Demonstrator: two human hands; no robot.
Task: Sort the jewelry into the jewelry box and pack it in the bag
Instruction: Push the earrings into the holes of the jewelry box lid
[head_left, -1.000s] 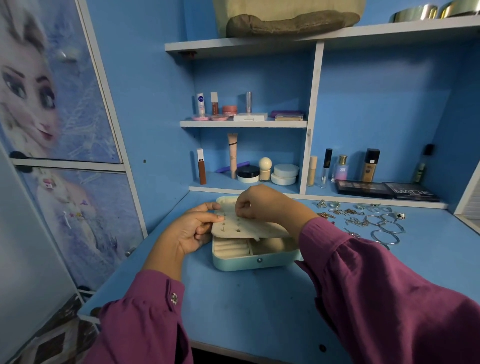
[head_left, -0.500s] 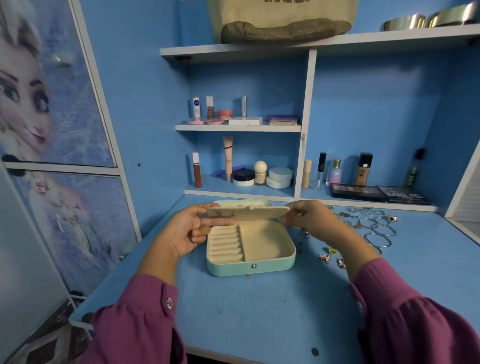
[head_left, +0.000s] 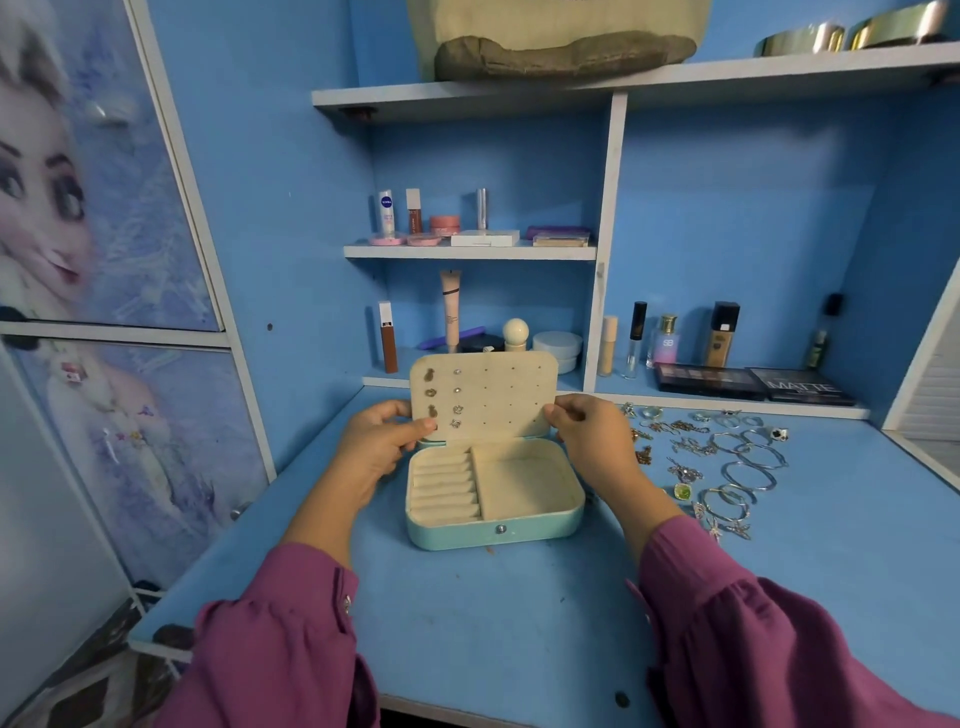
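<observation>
Left hand (head_left: 376, 449) and right hand (head_left: 584, 434) pinch opposite edges of the upright earring panel (head_left: 493, 397) above the open jewelry box (head_left: 493, 532) on the table (head_left: 493, 623); loose jewelry (head_left: 727, 467) lies just right.

Blue desk (head_left: 467, 623), jewelry box (head_left: 493, 532), jewelry (head_left: 727, 467)

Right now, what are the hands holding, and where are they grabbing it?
Both hold the earring panel standing upright in the jewelry box: the left hand pinches its left edge, the right hand its right edge.

Even soft indoor light, faint shadows, sharp centre, wide-angle bending at edges
</observation>
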